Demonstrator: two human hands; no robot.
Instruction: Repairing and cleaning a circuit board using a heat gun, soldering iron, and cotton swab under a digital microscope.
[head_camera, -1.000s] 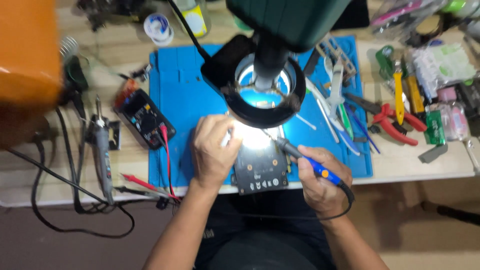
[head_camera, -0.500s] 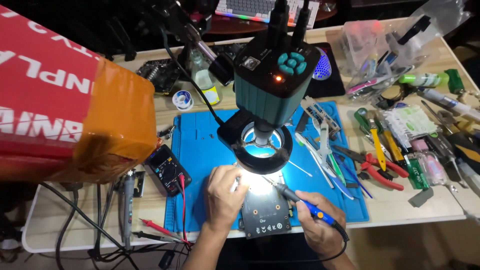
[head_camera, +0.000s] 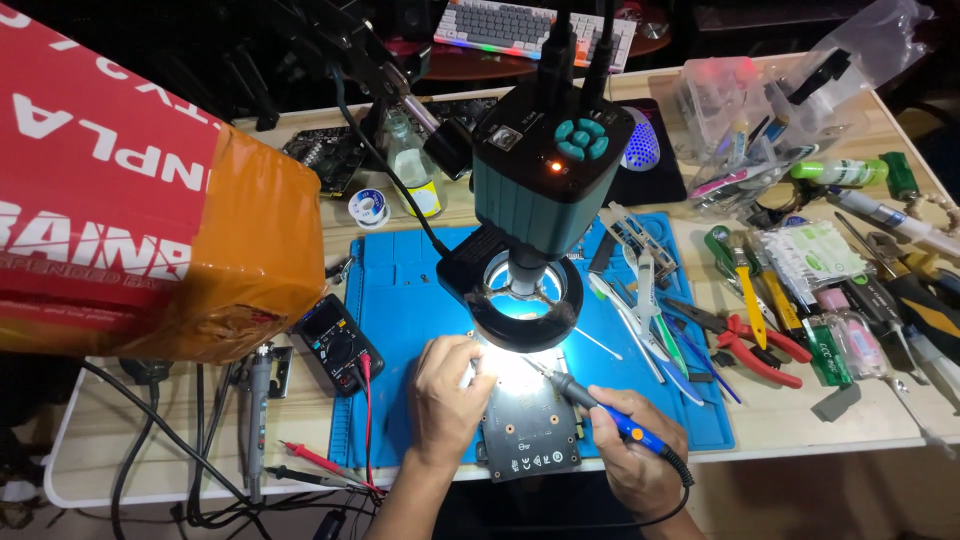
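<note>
mat: blue | iron handle: blue (orange band) | pliers: red

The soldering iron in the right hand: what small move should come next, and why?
Probably ease the soldering iron tip a little lower onto the circuit board. The right hand holds it slanted, with the tip over the lit patch under the microscope ring light, while the left hand rests on the board's left edge and steadies it.
</note>
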